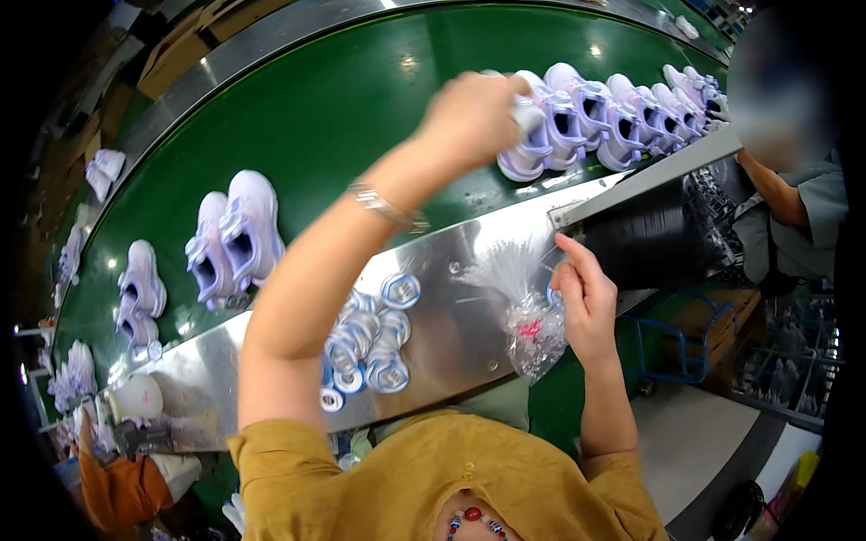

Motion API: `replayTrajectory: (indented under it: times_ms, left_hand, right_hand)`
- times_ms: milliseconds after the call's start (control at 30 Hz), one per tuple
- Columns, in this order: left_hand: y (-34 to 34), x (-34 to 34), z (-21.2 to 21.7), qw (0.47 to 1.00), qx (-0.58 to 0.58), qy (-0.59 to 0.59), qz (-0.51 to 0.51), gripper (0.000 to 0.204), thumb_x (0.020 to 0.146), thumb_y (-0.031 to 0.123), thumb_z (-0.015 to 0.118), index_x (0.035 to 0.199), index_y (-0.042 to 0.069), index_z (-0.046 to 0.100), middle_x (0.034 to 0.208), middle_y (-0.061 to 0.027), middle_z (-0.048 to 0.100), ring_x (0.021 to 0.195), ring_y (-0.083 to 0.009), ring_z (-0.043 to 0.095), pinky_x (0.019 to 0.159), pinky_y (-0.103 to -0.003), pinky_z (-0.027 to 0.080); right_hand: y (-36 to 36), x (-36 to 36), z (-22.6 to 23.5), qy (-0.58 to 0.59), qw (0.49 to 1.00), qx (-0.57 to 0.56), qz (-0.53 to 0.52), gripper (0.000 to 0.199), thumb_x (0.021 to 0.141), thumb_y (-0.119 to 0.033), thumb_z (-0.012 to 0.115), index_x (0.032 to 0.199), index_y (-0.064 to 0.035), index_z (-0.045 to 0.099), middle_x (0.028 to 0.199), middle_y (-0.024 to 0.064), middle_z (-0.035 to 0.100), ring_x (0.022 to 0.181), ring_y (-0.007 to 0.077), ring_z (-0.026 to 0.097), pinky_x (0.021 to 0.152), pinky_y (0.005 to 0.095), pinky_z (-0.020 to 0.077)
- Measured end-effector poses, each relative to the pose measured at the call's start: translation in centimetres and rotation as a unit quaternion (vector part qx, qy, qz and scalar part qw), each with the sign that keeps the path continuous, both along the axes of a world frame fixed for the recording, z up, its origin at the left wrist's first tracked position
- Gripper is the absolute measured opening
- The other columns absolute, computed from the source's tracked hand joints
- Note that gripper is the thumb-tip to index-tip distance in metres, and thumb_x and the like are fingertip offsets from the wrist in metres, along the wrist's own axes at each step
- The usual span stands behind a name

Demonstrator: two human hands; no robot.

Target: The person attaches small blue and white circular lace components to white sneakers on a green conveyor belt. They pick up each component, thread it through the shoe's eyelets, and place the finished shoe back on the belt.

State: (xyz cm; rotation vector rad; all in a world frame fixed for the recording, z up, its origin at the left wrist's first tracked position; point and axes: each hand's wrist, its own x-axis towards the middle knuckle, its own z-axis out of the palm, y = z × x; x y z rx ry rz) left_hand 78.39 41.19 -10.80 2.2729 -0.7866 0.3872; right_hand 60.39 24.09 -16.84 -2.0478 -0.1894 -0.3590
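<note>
My left hand (471, 113) reaches far out over the green conveyor belt (343, 99) and grips a lavender-and-white shoe (534, 144), the nearest in a row of such shoes. A metal bracelet sits on that wrist. My right hand (585, 307) rests on the steel ledge (451, 316) against a clear plastic bag (532, 338) of small pieces. Its thumb and fingers pinch what looks like a small round blue-and-white part (551, 294).
A heap of round blue-and-white parts (370, 343) lies on the ledge. Pairs of lavender shoes (230, 239) ride the belt at left. A black bin (654, 234) stands right of my hand. Another person (794, 207) stands at the far right.
</note>
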Motion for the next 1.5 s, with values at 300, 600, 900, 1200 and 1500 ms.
replayTrajectory:
  times_ms: [300,600,900,1200,1500]
  left_hand:
    - [18.9,-19.7,-2.2,0.976,-0.137,0.055,0.163,0.022,0.084,0.008,0.065,0.106,0.003,0.065,0.094,-0.0078,0.067,0.082,-0.0109,0.062,0.068,-0.024,0.048]
    - [15.1,-28.3,-11.2,0.905,-0.331,0.226,0.143,0.037,0.083,0.005,0.066,0.119,0.001,0.057,0.103,-0.0076,0.061,0.073,-0.0109,0.056,0.055,-0.020,0.047]
    - [13.5,-25.7,-11.7,0.941,-0.205,0.240,0.126,0.024,0.081,0.011,0.068,0.103,0.001,0.063,0.092,-0.0073,0.063,0.080,-0.0136,0.057,0.069,-0.025,0.047]
    - [10.8,-23.4,-9.6,0.842,-0.361,0.401,0.016,0.021,0.085,0.015,0.066,0.102,0.001,0.063,0.080,-0.0040,0.065,0.063,-0.0082,0.057,0.053,-0.020,0.044]
    - [9.7,-24.8,-9.7,0.724,-0.569,0.383,0.077,0.016,0.089,0.012,0.061,0.095,-0.002,0.062,0.090,-0.0103,0.066,0.081,-0.0185,0.067,0.063,-0.024,0.054]
  right_hand:
    - [6.9,-2.8,-2.1,0.150,0.973,0.004,0.173,0.025,0.087,-0.007,0.053,0.112,-0.0016,0.058,0.075,0.0095,0.060,0.069,0.0178,0.058,0.065,0.0290,0.0463]
    - [13.3,3.5,-7.5,0.110,0.915,-0.356,0.152,0.037,0.075,-0.031,0.069,0.096,-0.0039,0.056,0.091,0.0171,0.065,0.087,0.0352,0.062,0.076,0.0437,0.0468]
    - [8.7,6.1,-6.7,0.305,0.911,-0.056,0.272,0.014,0.072,-0.006,0.073,0.077,-0.0028,0.061,0.069,0.0008,0.060,0.066,0.0087,0.054,0.060,0.0232,0.0424]
    - [10.0,1.4,0.0,0.194,0.914,-0.028,0.356,0.017,0.077,-0.011,0.068,0.086,0.0020,0.061,0.070,0.0059,0.060,0.066,0.0117,0.055,0.060,0.0270,0.0434]
    - [9.9,-4.7,-1.4,0.011,0.991,0.036,0.131,0.016,0.090,-0.008,0.055,0.102,0.0004,0.060,0.070,0.0055,0.057,0.063,0.0102,0.052,0.057,0.0250,0.0422]
